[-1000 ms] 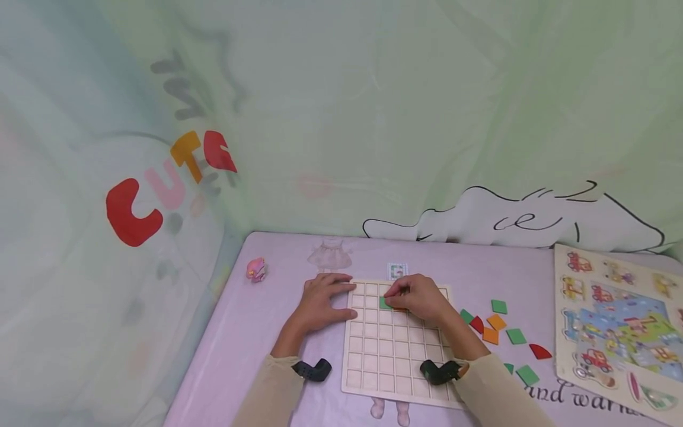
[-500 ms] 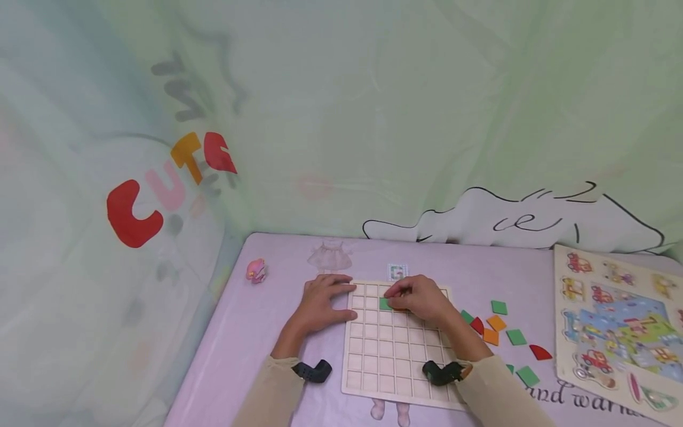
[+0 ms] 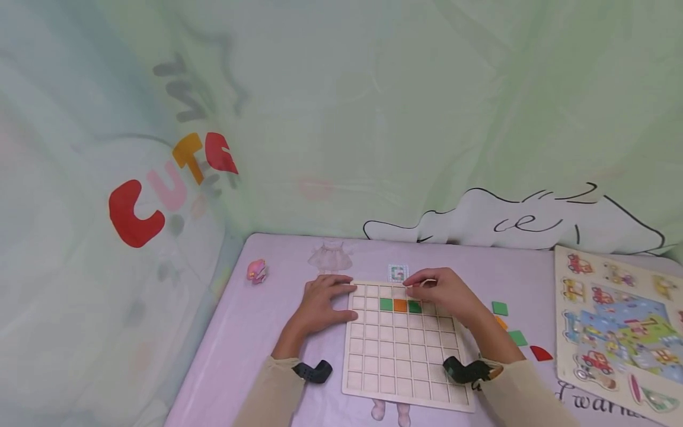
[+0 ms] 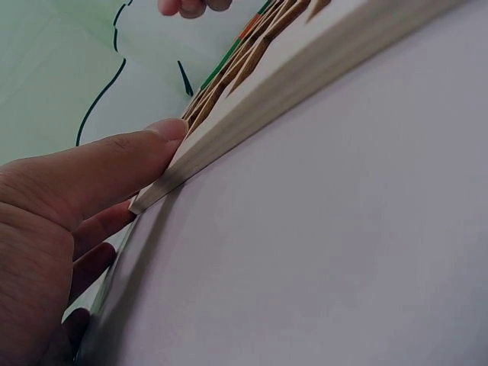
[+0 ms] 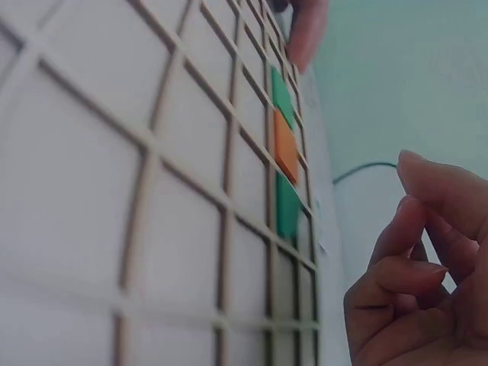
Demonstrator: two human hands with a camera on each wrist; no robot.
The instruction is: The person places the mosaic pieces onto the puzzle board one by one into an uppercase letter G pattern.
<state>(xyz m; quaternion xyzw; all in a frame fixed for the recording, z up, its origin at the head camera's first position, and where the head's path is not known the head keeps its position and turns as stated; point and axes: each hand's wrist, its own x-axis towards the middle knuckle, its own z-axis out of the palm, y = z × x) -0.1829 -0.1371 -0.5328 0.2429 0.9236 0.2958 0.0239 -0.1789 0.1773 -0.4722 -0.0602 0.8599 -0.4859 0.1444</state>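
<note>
A pale wooden grid board lies on the table. Three square tiles sit side by side in its second row from the back: a green tile, an orange tile and a darker green tile. My left hand rests at the board's back left corner, its thumb on the rim and fingers spread along the edge. My right hand hovers above the back right part of the board. In the right wrist view, its thumb and index fingertips come close together with nothing between them.
Right of the board lie loose pieces, among them a green square and a red quarter-circle; my right forearm covers others. A picture puzzle board is further right. Behind the grid lies a small pattern card. A pink figurine stands back left.
My right hand has moved off the tiles toward the right, uncovering the orange tile and the darker green tile. The left hand has stayed at the board's edge.
</note>
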